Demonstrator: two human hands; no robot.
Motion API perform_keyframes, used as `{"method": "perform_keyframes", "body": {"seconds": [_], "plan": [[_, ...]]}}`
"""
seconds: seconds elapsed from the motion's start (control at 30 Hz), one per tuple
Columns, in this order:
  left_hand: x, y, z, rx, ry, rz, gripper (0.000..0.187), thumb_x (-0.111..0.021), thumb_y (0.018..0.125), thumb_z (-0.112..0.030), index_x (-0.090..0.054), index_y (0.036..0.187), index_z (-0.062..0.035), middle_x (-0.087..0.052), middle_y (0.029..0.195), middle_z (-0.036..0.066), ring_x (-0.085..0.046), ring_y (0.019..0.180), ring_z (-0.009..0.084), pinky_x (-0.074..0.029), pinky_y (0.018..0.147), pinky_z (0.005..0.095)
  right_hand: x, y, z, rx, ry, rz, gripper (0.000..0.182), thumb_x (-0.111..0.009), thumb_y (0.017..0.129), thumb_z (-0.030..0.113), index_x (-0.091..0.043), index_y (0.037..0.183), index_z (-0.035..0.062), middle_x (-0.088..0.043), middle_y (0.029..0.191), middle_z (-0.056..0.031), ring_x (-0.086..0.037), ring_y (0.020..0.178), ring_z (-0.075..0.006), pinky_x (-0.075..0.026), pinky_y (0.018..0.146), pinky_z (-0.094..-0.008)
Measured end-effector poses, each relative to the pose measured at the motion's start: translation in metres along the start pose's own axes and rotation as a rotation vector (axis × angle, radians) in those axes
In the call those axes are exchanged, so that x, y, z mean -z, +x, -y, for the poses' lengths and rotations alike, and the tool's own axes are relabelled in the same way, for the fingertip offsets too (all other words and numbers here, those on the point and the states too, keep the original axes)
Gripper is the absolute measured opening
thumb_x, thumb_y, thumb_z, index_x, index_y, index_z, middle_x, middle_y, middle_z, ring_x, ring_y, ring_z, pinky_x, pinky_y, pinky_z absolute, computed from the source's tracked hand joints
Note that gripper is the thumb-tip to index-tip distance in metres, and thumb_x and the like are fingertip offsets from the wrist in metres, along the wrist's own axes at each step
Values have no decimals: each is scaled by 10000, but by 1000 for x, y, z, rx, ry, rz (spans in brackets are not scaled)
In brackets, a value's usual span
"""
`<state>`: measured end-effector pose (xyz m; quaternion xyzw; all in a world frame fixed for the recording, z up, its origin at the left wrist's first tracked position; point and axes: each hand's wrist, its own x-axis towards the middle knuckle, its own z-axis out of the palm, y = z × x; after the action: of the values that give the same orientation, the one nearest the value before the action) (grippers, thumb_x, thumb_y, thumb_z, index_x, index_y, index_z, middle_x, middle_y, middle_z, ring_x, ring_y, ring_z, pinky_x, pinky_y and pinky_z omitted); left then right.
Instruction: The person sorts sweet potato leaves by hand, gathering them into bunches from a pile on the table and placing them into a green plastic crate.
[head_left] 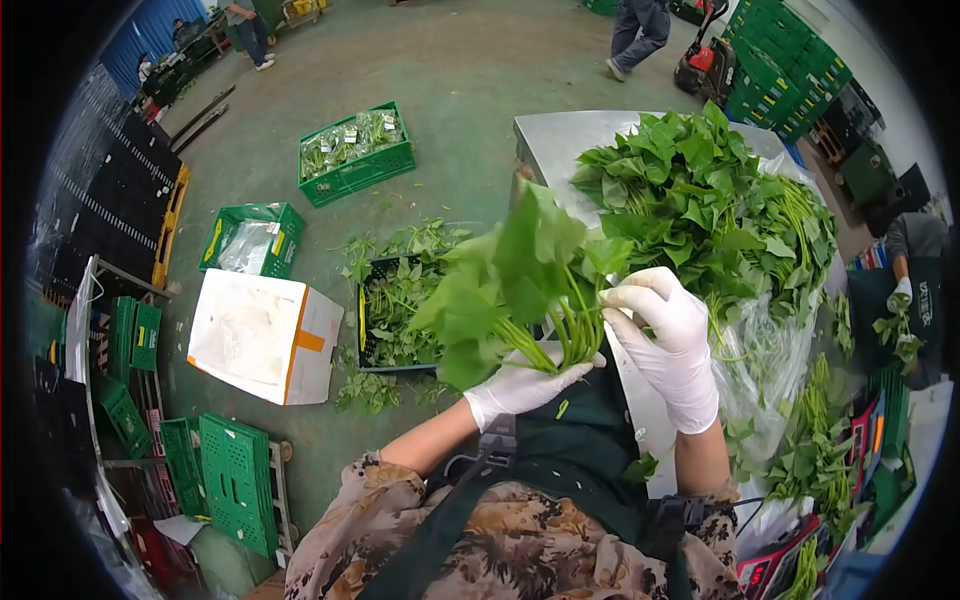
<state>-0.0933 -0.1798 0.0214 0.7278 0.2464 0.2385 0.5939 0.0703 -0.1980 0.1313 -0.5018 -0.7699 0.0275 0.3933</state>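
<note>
Gloved left hand [520, 385] clenched round stems of a leafy green bunch [510, 285], held mid-frame; right hand [665, 335] open-fingered, touching the stems at three o'clock. Heap of greens [720, 210] on steel table [560, 140] at one o'clock. Best practice, arguably: stem ends levelled, grip firm.

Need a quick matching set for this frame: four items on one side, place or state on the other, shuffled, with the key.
Items:
1. bunch
2. leaf pile
3. white box
4. bagged crate

Places:
A. on the floor, beside the black crate of leaves
B. on the metal table
C. stems gripped in the left hand, right hand touching
D. on the floor, farther off, green, full of packed bags

Pairs: 1-C, 2-B, 3-A, 4-D
</note>
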Motion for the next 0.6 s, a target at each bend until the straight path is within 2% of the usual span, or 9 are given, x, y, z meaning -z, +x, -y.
{"method": "perform_keyframes", "body": {"seconds": [0.03, 0.13, 0.23, 0.33, 0.43, 0.57, 0.6], "plan": [[0, 0, 0, 48, -9, -6, 226, -518, 917, -236, -630, 1050, -91, -630, 1024, 44, -579, 946, 167, -444, 855, 304, -1, -3, -1, -18, 65, -38, 221, -700, 658, 22, -620, 851, 95, -601, 774, -63, -600, 611, -215, -477, 544, -293], [2, -4, -10, 43, -92, -104, 234, -526, 916, -252, -643, 1040, -93, -639, 1017, 44, -577, 951, 159, -437, 872, 302, 1, -7, -3, -16, 164, 16, 213, -666, 651, -33, -598, 825, 69, -635, 855, -81, -629, 658, -215, -496, 571, -289], [5, -6, -19, 109, -138, -94, 233, -528, 915, -251, -644, 1041, -92, -640, 1016, 45, -573, 955, 152, -438, 874, 300, 1, -14, -12, -26, 196, 134, 227, -621, 686, -79, -577, 873, 42, -637, 938, -105, -627, 707, -165, -491, 568, -251], [5, -6, -23, 156, -133, -84, 231, -529, 916, -246, -645, 1039, -89, -638, 1026, 43, -569, 954, 148, -440, 872, 298, 1, -12, -11, -12, 129, 163, 271, -652, 675, -51, -569, 914, 49, -637, 931, -101, -632, 746, -199, -497, 606, -279], [2, -7, -21, 162, -146, -105, 221, -532, 914, -237, -649, 1033, -92, -637, 1027, 42, -570, 947, 149, -443, 865, 300, 2, -3, -3, 129, -64, 166, 326, -682, 660, 50, -558, 961, 61, -622, 880, -81, -606, 739, -241, -480, 647, -324], [6, -5, -16, 137, -149, -19, 209, -533, 912, -221, -651, 1032, -97, -634, 1035, 46, -567, 943, 142, -443, 862, 305, -10, -9, -13, 194, -211, 134, 332, -664, 643, 72, -556, 957, 65, -593, 864, -72, -577, 714, -243, -462, 636, -331], [7, -6, -18, 125, -118, -60, 207, -530, 913, -217, -652, 1032, -100, -631, 983, 36, -563, 894, 130, -449, 820, 297, -11, -9, -14, 200, -230, 148, 342, -657, 630, 65, -552, 956, 62, -582, 856, -70, -570, 721, -245, -461, 638, -332]]}}
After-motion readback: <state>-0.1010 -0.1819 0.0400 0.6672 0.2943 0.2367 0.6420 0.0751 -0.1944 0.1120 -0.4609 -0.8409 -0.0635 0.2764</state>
